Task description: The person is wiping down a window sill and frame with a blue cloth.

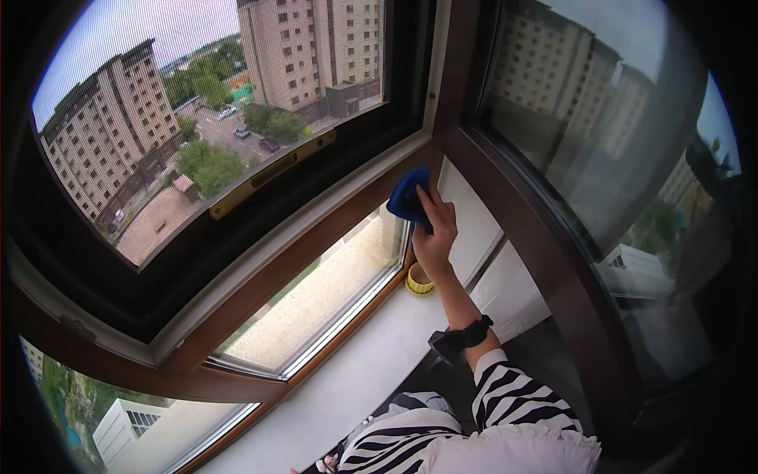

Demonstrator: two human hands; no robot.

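Note:
My right hand (437, 235) reaches up and away with its fingers closed on a dark blue cloth (408, 197). The cloth lies against the brown window frame (359, 187) near its inner corner, below the hinge side of the open sash. A black band circles my right wrist, and a black-and-white striped sleeve covers the upper part of that arm. Below the hand, a small yellow pot (419, 278) stands on the white windowsill (347, 403). My left hand does not show; only striped clothing appears at the lower edge.
The open brown sash (537, 245) with its reflecting glass stands to the right of my arm. A mesh screen (213, 118) with a brass-coloured plate (272, 175) fills the upper left opening. Lower panes (316, 284) run above the sill. Buildings and trees show outside.

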